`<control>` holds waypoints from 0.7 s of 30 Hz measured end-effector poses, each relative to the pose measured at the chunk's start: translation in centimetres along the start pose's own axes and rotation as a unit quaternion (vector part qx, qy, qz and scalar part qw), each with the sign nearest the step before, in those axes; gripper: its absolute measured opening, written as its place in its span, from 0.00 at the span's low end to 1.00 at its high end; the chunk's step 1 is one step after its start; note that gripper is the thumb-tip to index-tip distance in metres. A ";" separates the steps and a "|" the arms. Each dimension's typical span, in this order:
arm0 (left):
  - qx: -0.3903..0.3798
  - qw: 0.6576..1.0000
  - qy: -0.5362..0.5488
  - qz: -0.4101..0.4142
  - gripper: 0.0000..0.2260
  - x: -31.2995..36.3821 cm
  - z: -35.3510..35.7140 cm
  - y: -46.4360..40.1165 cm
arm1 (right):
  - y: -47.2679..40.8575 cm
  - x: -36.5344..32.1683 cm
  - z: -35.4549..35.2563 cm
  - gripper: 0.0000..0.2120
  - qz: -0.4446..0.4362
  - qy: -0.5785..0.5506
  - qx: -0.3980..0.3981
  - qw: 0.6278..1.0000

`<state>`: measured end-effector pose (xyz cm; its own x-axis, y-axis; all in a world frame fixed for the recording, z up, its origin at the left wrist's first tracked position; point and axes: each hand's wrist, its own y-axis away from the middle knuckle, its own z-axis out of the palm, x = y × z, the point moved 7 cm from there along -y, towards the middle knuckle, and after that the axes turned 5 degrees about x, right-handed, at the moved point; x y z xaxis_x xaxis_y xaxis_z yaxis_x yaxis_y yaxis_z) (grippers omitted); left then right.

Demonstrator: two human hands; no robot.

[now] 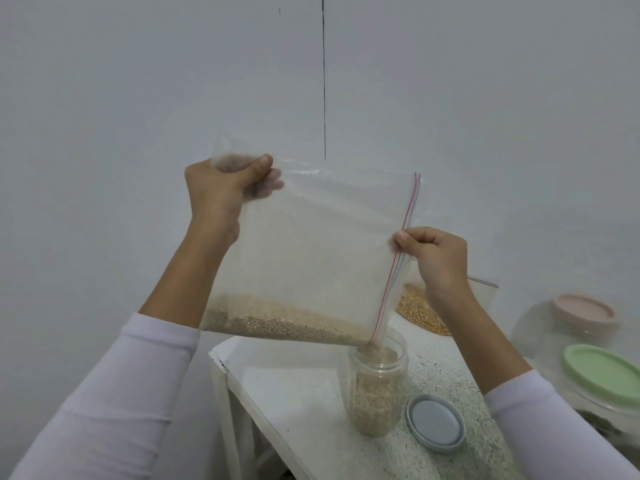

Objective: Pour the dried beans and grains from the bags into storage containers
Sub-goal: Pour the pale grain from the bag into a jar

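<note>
Pouring under way. Zip-lock bag of grain tilted over open plastic jar near counter's left edge. Left hand pinching bottom corner, right hand pinching zip edge. Next: raise bottom corner, keep mouth centred.

I see a clear plastic zip-top bag with a red seal strip, tilted on its side above a clear cylindrical plastic jar. Pale tan grain lies along the bag's lower edge and spills from its open corner into the upright, lidless jar, already over half full.
</note>
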<state>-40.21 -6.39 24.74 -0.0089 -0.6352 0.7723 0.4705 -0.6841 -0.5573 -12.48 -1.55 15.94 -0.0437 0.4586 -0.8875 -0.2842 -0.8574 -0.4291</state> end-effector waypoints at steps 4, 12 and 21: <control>0.007 1.000 -0.001 0.004 0.04 0.3 -0.1 -0.2 | 0.1 0.0 0.1 0.09 -0.002 0.002 -0.006 1.000; 0.011 1.000 0.001 0.000 0.03 0.0 -0.4 -0.2 | 0.6 -0.1 0.3 0.08 0.001 -0.007 -0.009 1.000; 0.006 1.000 0.006 -0.001 0.03 0.3 -0.3 0.0 | 0.4 -0.2 0.2 0.08 0.005 -0.021 0.000 1.000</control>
<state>-40.45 -6.70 24.91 -0.0207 -0.6386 0.7692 0.4802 -0.6812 -0.5526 -12.75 -1.95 15.95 -0.0860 0.4593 -0.8841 -0.2832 -0.8621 -0.4203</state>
